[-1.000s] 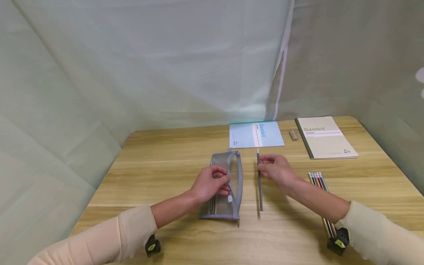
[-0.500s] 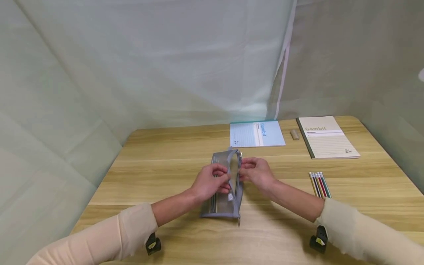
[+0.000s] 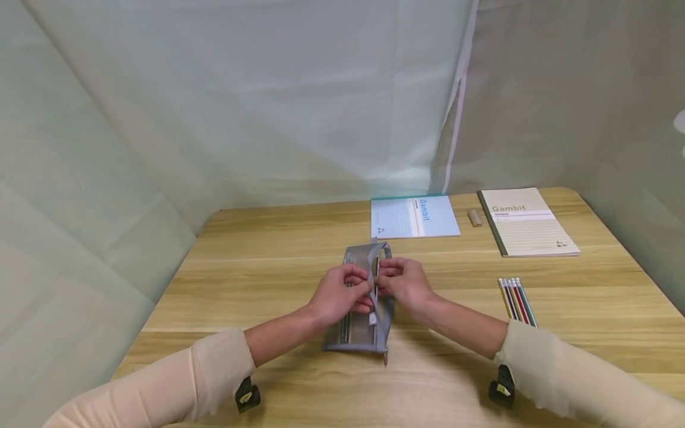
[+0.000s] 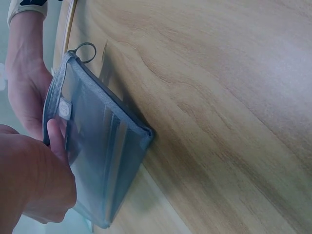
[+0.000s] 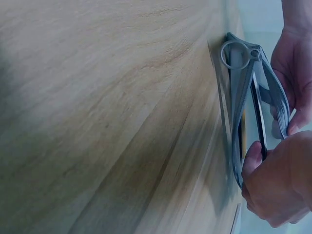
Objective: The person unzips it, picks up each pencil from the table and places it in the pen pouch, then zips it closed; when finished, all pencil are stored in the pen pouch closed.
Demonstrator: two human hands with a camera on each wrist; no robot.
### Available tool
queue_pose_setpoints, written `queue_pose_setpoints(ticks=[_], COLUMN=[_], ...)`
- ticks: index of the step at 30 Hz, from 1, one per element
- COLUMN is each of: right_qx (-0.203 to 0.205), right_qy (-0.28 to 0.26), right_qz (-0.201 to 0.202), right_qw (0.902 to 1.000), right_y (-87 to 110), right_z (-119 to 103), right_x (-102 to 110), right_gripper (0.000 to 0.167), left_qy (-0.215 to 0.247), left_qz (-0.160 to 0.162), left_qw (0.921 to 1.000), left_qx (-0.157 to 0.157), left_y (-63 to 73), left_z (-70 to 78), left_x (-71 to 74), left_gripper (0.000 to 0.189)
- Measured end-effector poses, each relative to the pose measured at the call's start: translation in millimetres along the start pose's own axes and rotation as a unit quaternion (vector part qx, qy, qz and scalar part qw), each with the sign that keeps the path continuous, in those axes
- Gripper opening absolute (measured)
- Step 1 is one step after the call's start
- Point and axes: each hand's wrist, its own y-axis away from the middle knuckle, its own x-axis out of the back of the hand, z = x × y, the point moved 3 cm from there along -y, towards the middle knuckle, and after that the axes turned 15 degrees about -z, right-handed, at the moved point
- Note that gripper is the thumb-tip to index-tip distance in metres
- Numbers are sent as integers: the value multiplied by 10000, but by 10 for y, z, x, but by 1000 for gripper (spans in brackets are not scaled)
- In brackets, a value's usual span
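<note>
A grey see-through mesh pencil pouch [image 3: 363,336] lies on the table with its zip side spread apart. My left hand [image 3: 338,292] pinches the near lip of that mouth between thumb and fingers. With the fingertips of my right hand [image 3: 408,286] I hold a dark pencil [image 5: 258,109], which is inside the mouth, lengthwise between the two zip edges. Through the mesh, several pencils [image 4: 115,151] show lying along the pouch's bottom. The zip's ring pull [image 4: 87,52] hangs at the end nearest me. My right fingertips partly hide the held pencil in the head view.
Several striped pencils [image 3: 517,300] lie to the right, partly under my right forearm. At the back are a blue notebook [image 3: 396,217], a small brownish eraser [image 3: 474,217] and a cream notebook [image 3: 521,223]. Pale cloth [image 3: 321,107] hangs behind the table.
My right hand has moved left, taking the dark pencil from beside the pouch into its mouth. My left hand has kept its grip on the lip.
</note>
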Motion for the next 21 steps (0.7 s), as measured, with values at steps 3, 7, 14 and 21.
queue_pose_setpoints(ticks=[3, 7, 14, 21], right_qx=[-8, -40, 36, 22], right_qy=[66, 134, 438, 1018], right_qz=[54, 75, 144, 204], right_qw=[10000, 9999, 9989, 9946], right_y=[-3, -8, 98, 355], right_z=[-5, -19, -93, -191], right_x=[-6, 6, 151, 486], right_gripper=[38, 37, 33, 41], left_qy=[-12, -3, -44, -26], left_qz=[16, 32, 18, 30], left_qw=[10000, 10000, 10000, 10000], left_qx=[-19, -23, -38, 14], left_y=[4, 8, 13, 18], left_z=[9, 19, 10, 2], left_x=[-7, -11, -9, 14], left_gripper=[20, 20, 21, 22])
